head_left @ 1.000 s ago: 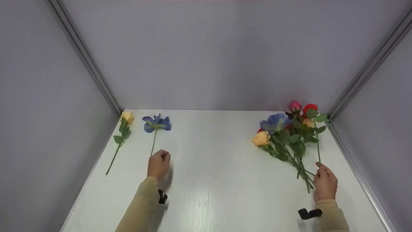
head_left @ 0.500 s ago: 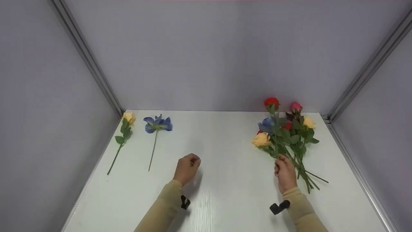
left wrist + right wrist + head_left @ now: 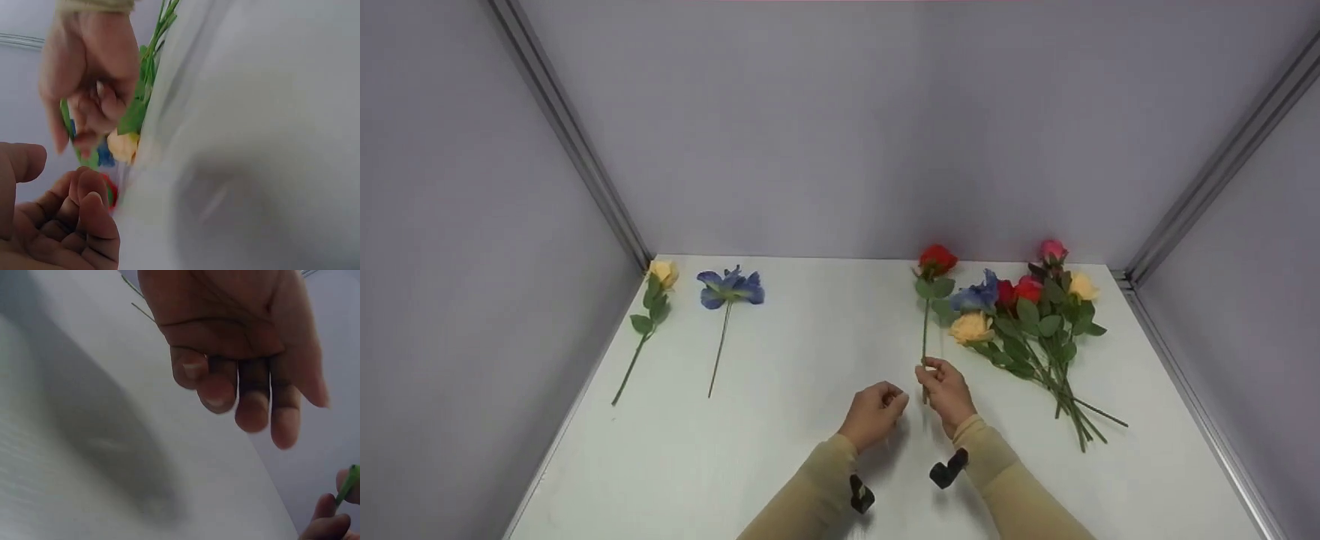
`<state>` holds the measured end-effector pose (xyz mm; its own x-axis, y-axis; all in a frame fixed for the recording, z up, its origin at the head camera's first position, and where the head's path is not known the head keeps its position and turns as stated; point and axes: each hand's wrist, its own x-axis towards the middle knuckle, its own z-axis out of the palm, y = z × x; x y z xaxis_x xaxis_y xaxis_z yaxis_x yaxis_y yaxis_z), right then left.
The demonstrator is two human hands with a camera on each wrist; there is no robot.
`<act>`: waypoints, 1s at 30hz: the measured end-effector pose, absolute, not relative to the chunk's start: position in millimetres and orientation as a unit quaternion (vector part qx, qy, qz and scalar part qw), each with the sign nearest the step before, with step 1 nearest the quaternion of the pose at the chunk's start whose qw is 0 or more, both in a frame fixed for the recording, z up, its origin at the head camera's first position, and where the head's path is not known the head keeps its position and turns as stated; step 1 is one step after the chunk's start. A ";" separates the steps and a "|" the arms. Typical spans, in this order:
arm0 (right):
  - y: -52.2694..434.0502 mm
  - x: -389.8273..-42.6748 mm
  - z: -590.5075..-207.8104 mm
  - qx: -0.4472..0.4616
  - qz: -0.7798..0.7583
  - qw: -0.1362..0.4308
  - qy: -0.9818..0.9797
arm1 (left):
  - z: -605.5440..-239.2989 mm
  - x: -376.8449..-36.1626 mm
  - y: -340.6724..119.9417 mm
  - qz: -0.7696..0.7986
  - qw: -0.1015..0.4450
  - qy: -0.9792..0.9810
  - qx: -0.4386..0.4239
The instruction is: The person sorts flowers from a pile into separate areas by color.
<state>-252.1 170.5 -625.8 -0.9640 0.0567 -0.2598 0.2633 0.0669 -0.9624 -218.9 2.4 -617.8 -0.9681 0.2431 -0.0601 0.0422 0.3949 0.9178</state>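
Note:
In the head view my right hand pinches the stem of a red rose, whose bloom points to the back wall. The right wrist view shows the green stem between thumb and fingers of that hand. Just left of it, apart from the stem, is my left hand. Its fingers are loosely curled and its thumb stands away from them in the left wrist view, with nothing held. A bunch with a peach rose and a blue iris-like flower lies right of the held rose.
On the white table, a yellow rose and a blue flower lie apart at the left. A pink rose tops the bunch at right. Grey panels enclose the back and sides.
My right hand has drawn the red rose leftward out of the bunch, to the middle. My left hand has left the blue flower's stem and moved right, close to the right hand.

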 end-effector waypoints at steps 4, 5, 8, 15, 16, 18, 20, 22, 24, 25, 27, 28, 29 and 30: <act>156.0 -253.6 -634.0 0.098 -0.666 0.115 0.731 | -623.1 -217.3 5.1 0.569 0.119 0.812 0.055; 152.9 -253.8 -635.6 0.095 -0.665 0.122 0.731 | -624.3 -217.1 4.6 0.569 0.121 0.812 0.049; 144.5 -255.0 -639.3 0.083 -0.662 0.138 0.732 | -628.2 -217.1 1.1 0.569 0.114 0.814 0.034; 141.5 -256.2 -642.9 0.037 -0.636 0.150 0.756 | -637.3 -222.0 -17.5 0.501 0.040 0.864 0.019; 144.9 -255.6 -642.3 0.030 -0.627 0.150 0.764 | -638.6 -222.7 -22.4 0.488 0.031 0.872 0.015; 155.0 -253.9 -641.0 0.023 -0.605 0.150 0.781 | -641.2 -223.6 -34.0 0.466 0.029 0.884 0.001; 169.7 -252.6 -638.8 0.028 -0.592 0.150 0.792 | -643.6 -224.7 -46.9 0.435 0.031 0.900 -0.010; 188.1 -251.0 -637.1 0.040 -0.584 0.146 0.798 | -645.5 -226.3 -59.9 0.395 0.025 0.918 -0.016; 208.6 -248.6 -635.4 0.050 -0.582 0.140 0.800 | -646.5 -228.0 -72.1 0.344 0.012 0.939 -0.020; 219.5 -247.2 -634.7 0.055 -0.582 0.138 0.800 | -646.9 -229.1 -77.9 0.319 0.005 0.948 -0.022; 241.0 -243.1 -633.0 0.063 -0.581 0.132 0.800 | -647.1 -231.4 -88.6 0.285 -0.010 0.958 -0.031; 251.6 -240.5 -632.1 0.067 -0.582 0.128 0.800 | -646.5 -232.3 -93.4 0.276 -0.013 0.960 -0.037; 262.1 -237.6 -631.0 0.069 -0.582 0.125 0.801 | -646.4 -233.2 -97.8 0.268 -0.015 0.962 -0.044; 272.1 -234.8 -630.2 0.075 -0.584 0.121 0.799 | -645.7 -233.9 -101.8 0.265 -0.016 0.963 -0.051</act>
<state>-234.8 272.1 -630.2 -0.9593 -0.0218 -0.2816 0.2616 0.3075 -0.9149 -233.9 -101.8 -645.7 -0.9943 -0.1065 0.0040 -0.0895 0.8548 0.5112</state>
